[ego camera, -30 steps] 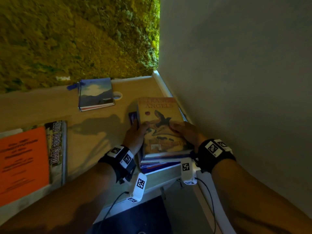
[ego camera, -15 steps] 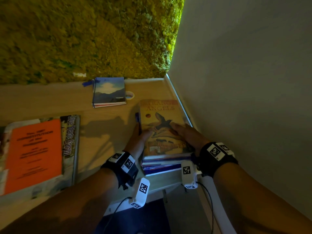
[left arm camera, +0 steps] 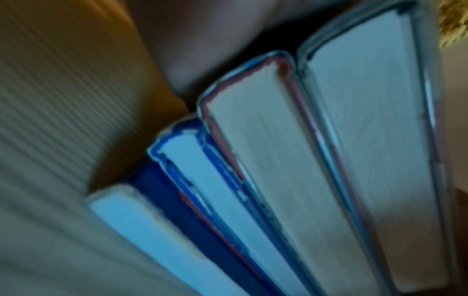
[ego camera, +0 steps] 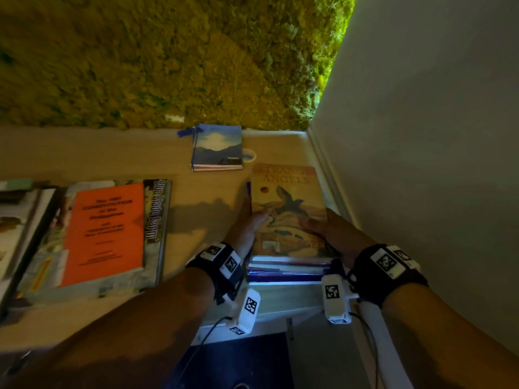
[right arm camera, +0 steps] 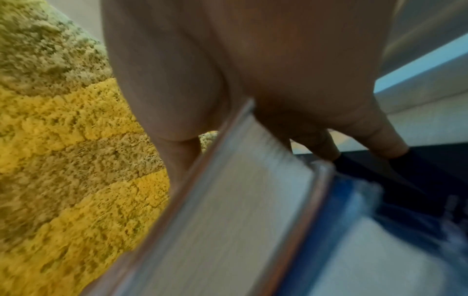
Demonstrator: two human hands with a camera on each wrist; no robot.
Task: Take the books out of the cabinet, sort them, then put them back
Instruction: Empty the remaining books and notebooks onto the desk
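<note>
My left hand [ego camera: 247, 228] lies along the left edge of the stack of books [ego camera: 289, 265], thumb flat on the top cover and fingers down its side; my right hand [ego camera: 327, 234] mirrors it on the right edge, thumb on the cover, fingers curled round the side and under, so both hands hold the stack. From the left wrist I count four books in it: pale, finely ribbed page blocks, two thick ones with worn reddish boards and two thinner with blue covers [left arm camera: 228, 200]. The top book [ego camera: 286, 200] is a smooth tan hardback with a dark bird painted on it.

The stack rests on the light wooden cabinet top [ego camera: 207, 209], tight against the white wall trim to its right. Compared with half a second ago my grip looks the same; the view has only swung so that more shows to the left.

Left of the stack lies one orange paperback [ego camera: 106, 234] on one large glossy magazine-like book [ego camera: 157, 211]. Behind the stack sits one small sky-blue book [ego camera: 217, 147], with one roll of tape [ego camera: 250, 155] just beside it. Shaggy yellow-green moss [ego camera: 168, 57] covers the wall beyond.
</note>
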